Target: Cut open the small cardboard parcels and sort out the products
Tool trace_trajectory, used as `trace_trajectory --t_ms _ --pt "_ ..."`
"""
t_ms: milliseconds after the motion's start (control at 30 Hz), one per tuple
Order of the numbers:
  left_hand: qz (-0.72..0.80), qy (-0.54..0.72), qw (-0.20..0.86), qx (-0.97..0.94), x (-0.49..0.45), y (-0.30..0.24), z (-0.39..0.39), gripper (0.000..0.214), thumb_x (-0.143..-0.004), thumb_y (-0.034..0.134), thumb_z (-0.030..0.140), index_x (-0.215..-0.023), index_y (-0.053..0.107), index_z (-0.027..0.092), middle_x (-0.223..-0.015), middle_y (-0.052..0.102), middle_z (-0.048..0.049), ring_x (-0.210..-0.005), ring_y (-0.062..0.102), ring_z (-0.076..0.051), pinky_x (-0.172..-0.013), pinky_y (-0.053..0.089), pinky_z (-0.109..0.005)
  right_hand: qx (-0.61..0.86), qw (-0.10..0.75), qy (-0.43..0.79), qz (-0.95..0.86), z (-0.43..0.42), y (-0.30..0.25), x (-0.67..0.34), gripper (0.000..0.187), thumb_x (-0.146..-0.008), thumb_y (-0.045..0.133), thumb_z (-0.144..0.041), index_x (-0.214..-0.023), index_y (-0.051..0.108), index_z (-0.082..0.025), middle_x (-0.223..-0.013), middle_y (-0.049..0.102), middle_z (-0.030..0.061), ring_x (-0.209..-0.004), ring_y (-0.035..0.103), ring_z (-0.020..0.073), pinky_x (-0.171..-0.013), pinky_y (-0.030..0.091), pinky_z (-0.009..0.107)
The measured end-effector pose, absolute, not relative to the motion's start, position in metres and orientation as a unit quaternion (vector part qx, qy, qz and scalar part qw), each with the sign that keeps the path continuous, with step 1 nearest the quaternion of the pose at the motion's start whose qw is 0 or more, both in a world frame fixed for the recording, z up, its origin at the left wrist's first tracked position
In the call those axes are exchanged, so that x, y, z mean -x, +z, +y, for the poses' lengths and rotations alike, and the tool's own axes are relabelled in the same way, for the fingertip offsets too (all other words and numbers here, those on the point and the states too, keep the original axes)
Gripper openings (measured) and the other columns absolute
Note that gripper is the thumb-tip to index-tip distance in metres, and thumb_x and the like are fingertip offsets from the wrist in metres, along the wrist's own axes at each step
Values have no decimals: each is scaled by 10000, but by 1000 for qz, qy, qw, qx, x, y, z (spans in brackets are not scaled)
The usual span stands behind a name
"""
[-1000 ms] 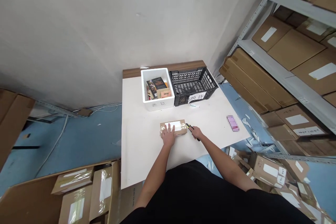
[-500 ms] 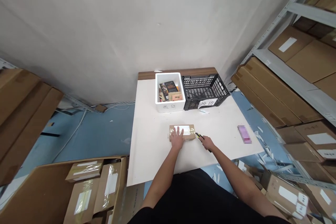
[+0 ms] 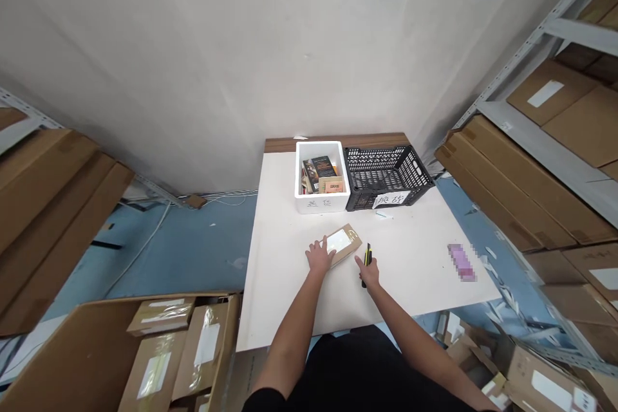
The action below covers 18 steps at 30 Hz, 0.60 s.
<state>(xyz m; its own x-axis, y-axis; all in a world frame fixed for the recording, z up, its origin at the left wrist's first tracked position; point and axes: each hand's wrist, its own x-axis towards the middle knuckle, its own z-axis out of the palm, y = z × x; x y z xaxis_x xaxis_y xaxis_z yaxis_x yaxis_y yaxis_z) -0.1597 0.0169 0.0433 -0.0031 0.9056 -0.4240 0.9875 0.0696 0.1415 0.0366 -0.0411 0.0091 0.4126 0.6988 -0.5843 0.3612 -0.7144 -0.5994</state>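
Note:
A small taped cardboard box (image 3: 356, 243) with a white label lies angled on the white table. My left hand (image 3: 319, 257) grips its left end, with fingers over the top and the thumb along the near side. To the right of the box, my right hand (image 3: 369, 272) is closed around a black and yellow utility knife (image 3: 367, 253). The knife points away from me and is apart from the box.
At the table's back stand a white foam box (image 3: 321, 204) holding books and a black plastic crate (image 3: 360, 199). A pixelated purple item (image 3: 462, 262) lies right. Packed shelves (image 3: 535, 122) flank the right side; a large carton (image 3: 91, 341) of parcels stands lower left.
The cardboard box has turned, its right end now pointing away from me. My left hand has shifted to its left end. The knife has moved away from the box and points more forward.

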Motion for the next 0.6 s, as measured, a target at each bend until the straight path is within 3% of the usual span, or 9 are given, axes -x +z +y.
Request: trace_trajectory --t_ms 100,167,267,333,400,467,600 --pt "717 -112 224 -650 156 41 -3 690 -1049 328 493 -1666 303 187 -1422 629 -217 -1267 599 -357 -1017 470 -481 811 152 395 -404 1 12 -16 504 -898 664 -614 -1171 477 -234 -1081 758 122 -971 757 277 -751 584 340" --pt "701 -126 267 -650 156 42 -15 634 -1060 302 455 -1593 443 142 -1296 703 -214 -1180 665 -333 -968 502 -442 798 119 360 -468 32 21 -4 525 -873 730 -557 -1199 485 -227 -1187 742 136 -1100 731 289 -839 560 336" --pt "676 -122 288 -667 157 49 -24 515 -1061 328 401 -1325 698 159 -1176 745 -185 -1106 707 -311 -928 533 -409 785 84 320 -524 64 38 2 575 -860 762 -549 -1242 495 -212 -1269 717 159 -1188 697 306 -893 529 336" --pt "658 -97 264 -698 157 53 -21 404 -1035 427 347 -1252 729 189 -1235 723 -171 -1156 689 -305 -956 537 -402 787 93 305 -528 70 47 -3 567 -894 721 -570 -1261 502 -198 -1266 717 167 -1189 695 309 -901 520 336" --pt "616 -63 240 -747 156 54 -11 404 -979 552 292 -1361 669 226 -1411 644 -157 -1315 606 -308 -1028 520 -400 797 116 295 -514 61 50 -16 484 -981 589 -575 -1267 513 -191 -1214 734 163 -1155 710 303 -891 518 335" --pt "543 -46 231 -806 157 51 7 567 -919 655 264 -1480 578 282 -1616 480 -119 -1506 424 -316 -1145 448 -426 810 142 291 -490 40 47 -32 411 -1056 418 -539 -1258 528 -199 -1144 752 149 -1093 734 288 -864 522 331" --pt "428 -97 257 -861 169 42 50 879 -792 837 398 -1581 450 397 -1763 230 -37 -1633 127 -340 -1275 247 -512 770 233 362 -471 -14 30 -63 388 -1060 309 -531 -1188 539 -245 -928 762 54 -807 764 231 -762 549 307"
